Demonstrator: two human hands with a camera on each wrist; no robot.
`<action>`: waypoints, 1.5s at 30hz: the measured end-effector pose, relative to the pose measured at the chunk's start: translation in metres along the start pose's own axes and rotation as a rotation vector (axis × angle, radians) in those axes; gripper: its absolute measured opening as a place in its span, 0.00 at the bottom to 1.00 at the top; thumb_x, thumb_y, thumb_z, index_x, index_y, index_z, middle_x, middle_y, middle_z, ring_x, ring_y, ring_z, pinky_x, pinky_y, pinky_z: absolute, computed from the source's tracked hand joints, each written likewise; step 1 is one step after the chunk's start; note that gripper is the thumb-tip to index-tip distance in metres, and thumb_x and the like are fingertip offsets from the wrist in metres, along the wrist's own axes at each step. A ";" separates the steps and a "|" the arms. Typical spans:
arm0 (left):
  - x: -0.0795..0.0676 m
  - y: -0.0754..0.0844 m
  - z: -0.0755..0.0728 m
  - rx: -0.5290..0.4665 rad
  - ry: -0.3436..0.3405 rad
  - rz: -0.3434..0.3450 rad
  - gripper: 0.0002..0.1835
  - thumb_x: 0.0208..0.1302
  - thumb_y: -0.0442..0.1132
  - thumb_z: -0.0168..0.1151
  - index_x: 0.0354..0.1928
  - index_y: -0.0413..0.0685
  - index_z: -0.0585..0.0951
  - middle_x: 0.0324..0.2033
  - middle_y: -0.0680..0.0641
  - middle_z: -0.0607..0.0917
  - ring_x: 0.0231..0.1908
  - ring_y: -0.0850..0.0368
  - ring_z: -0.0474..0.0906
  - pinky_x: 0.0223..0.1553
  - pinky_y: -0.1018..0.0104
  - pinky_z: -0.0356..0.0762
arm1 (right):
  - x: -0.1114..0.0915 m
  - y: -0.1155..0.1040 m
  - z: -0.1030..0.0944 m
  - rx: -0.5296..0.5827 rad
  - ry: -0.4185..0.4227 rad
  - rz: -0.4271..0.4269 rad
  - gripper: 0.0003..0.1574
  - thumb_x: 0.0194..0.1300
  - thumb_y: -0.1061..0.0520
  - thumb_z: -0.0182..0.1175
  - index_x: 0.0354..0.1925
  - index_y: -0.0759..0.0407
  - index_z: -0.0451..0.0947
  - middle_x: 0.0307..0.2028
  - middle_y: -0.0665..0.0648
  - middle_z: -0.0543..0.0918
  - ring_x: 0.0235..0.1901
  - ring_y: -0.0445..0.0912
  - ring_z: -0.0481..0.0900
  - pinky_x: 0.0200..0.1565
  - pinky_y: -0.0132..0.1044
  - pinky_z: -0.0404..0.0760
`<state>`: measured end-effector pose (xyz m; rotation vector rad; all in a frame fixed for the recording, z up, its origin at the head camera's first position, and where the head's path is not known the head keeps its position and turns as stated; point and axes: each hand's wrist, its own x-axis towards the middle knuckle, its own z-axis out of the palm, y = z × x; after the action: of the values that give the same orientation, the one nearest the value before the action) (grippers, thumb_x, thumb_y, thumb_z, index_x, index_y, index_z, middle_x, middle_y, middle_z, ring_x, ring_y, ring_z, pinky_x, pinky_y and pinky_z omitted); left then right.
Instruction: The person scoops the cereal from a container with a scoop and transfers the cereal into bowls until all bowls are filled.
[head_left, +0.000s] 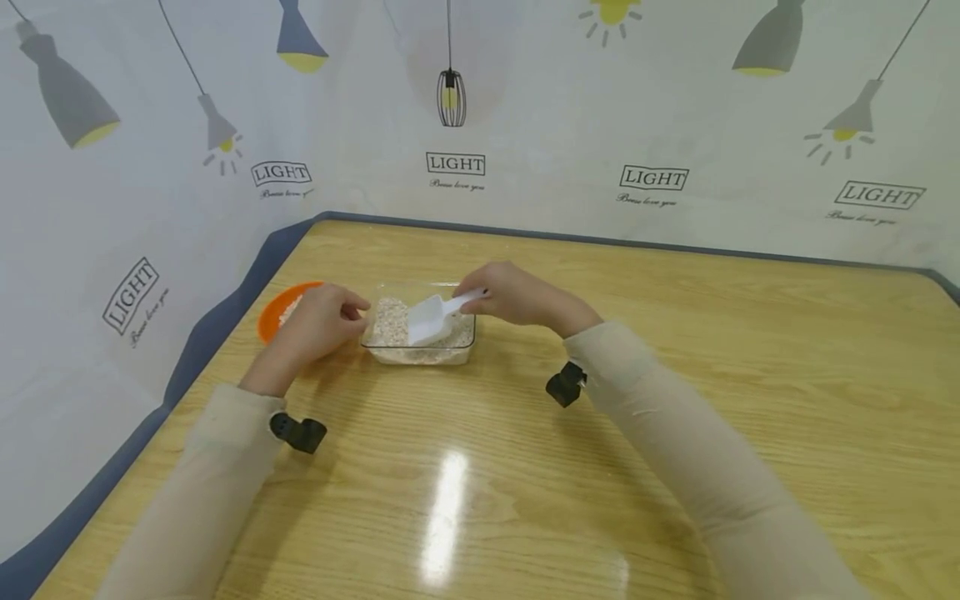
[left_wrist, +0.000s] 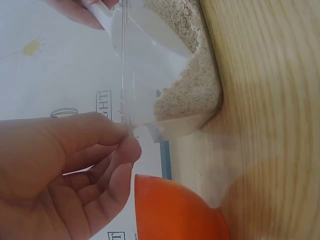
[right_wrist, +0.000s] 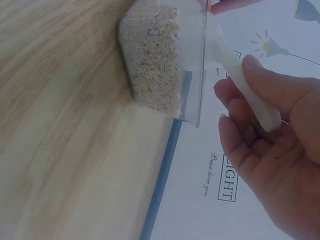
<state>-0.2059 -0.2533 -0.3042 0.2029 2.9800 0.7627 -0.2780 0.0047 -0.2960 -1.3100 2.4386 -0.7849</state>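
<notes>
A clear plastic container (head_left: 420, 358) stands on the table, partly filled with pale oat-like flakes (right_wrist: 150, 62). My left hand (head_left: 318, 323) is at its left side; in the left wrist view the thumb and forefinger pinch its rim. In my right hand (head_left: 513, 293) is a white scoop (head_left: 426, 322), gripped by its handle (right_wrist: 250, 95). The scoop's blade reaches down into the container, its front edge against the flakes in the left wrist view. Behind my left hand sits an orange bowl (head_left: 268, 321) with some white bits inside, partly hidden by that hand.
The wooden table (head_left: 525, 467) reaches toward me and to the right. Behind it and along its left side hangs a white cloth (head_left: 540, 108) printed with lamps, with a blue border at the table's edge. Each wrist carries a small black camera (head_left: 300, 432).
</notes>
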 end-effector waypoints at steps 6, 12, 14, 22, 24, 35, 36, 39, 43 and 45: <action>-0.002 0.000 0.000 -0.016 0.001 -0.011 0.16 0.58 0.30 0.57 0.47 0.29 0.78 0.39 0.34 0.81 0.37 0.46 0.76 0.41 0.54 0.75 | 0.006 -0.004 0.005 -0.006 0.001 0.012 0.15 0.64 0.59 0.56 0.47 0.66 0.79 0.43 0.59 0.81 0.42 0.47 0.78 0.44 0.37 0.75; -0.002 0.000 0.000 -0.024 0.005 -0.001 0.16 0.58 0.30 0.57 0.47 0.28 0.78 0.40 0.34 0.81 0.37 0.46 0.76 0.41 0.54 0.75 | 0.014 -0.003 0.013 0.006 0.009 0.038 0.14 0.62 0.60 0.58 0.46 0.66 0.79 0.42 0.59 0.82 0.40 0.46 0.78 0.43 0.35 0.75; -0.001 0.000 0.000 -0.024 0.006 0.005 0.16 0.58 0.29 0.57 0.47 0.28 0.78 0.40 0.33 0.81 0.37 0.46 0.76 0.41 0.54 0.75 | 0.017 -0.003 0.016 -0.008 0.012 0.042 0.15 0.62 0.61 0.59 0.46 0.66 0.79 0.42 0.59 0.82 0.41 0.46 0.78 0.44 0.35 0.75; 0.000 0.001 0.000 -0.019 0.002 -0.016 0.16 0.57 0.29 0.57 0.47 0.29 0.79 0.40 0.34 0.81 0.37 0.46 0.76 0.41 0.54 0.75 | 0.024 -0.008 0.024 -0.086 0.040 0.044 0.15 0.64 0.62 0.56 0.47 0.68 0.78 0.44 0.61 0.81 0.44 0.50 0.77 0.48 0.38 0.73; 0.001 0.001 0.000 -0.020 0.001 -0.027 0.16 0.57 0.29 0.57 0.47 0.29 0.79 0.40 0.34 0.81 0.37 0.46 0.75 0.41 0.54 0.75 | 0.023 -0.008 0.026 -0.093 0.045 0.040 0.15 0.65 0.62 0.54 0.48 0.69 0.77 0.44 0.62 0.80 0.45 0.51 0.76 0.49 0.39 0.73; -0.001 -0.002 -0.001 -0.024 -0.016 -0.033 0.16 0.59 0.31 0.57 0.48 0.30 0.79 0.41 0.35 0.81 0.39 0.46 0.75 0.42 0.54 0.74 | 0.019 -0.005 0.031 -0.030 0.070 0.043 0.17 0.67 0.62 0.50 0.51 0.70 0.74 0.47 0.63 0.78 0.50 0.52 0.74 0.52 0.39 0.71; -0.001 -0.002 -0.002 -0.020 -0.017 -0.027 0.16 0.59 0.31 0.57 0.48 0.31 0.79 0.41 0.35 0.81 0.39 0.46 0.76 0.42 0.54 0.74 | 0.018 -0.005 0.030 -0.027 0.074 0.045 0.18 0.68 0.62 0.50 0.52 0.70 0.73 0.48 0.63 0.78 0.50 0.52 0.74 0.53 0.40 0.70; -0.001 -0.003 -0.003 -0.008 -0.017 -0.004 0.16 0.58 0.31 0.57 0.48 0.31 0.79 0.41 0.35 0.81 0.39 0.46 0.76 0.42 0.53 0.74 | 0.015 -0.002 0.029 -0.016 0.090 0.054 0.19 0.68 0.62 0.49 0.54 0.70 0.71 0.51 0.63 0.76 0.54 0.53 0.71 0.56 0.40 0.67; -0.002 -0.002 -0.006 -0.012 -0.027 0.024 0.16 0.58 0.31 0.57 0.48 0.30 0.79 0.40 0.34 0.81 0.39 0.46 0.76 0.42 0.53 0.74 | 0.010 0.003 0.027 0.006 0.123 0.066 0.19 0.68 0.61 0.49 0.55 0.69 0.71 0.52 0.63 0.75 0.55 0.53 0.70 0.57 0.41 0.66; -0.002 -0.002 -0.007 -0.018 -0.037 0.030 0.16 0.59 0.32 0.57 0.48 0.30 0.78 0.41 0.34 0.81 0.39 0.46 0.76 0.42 0.53 0.74 | 0.007 0.005 0.026 0.018 0.138 0.069 0.20 0.68 0.61 0.49 0.55 0.69 0.71 0.53 0.63 0.75 0.55 0.53 0.70 0.57 0.41 0.66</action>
<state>-0.2052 -0.2582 -0.2991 0.2589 2.9407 0.7793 -0.2730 -0.0079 -0.3203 -1.1949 2.5618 -0.9042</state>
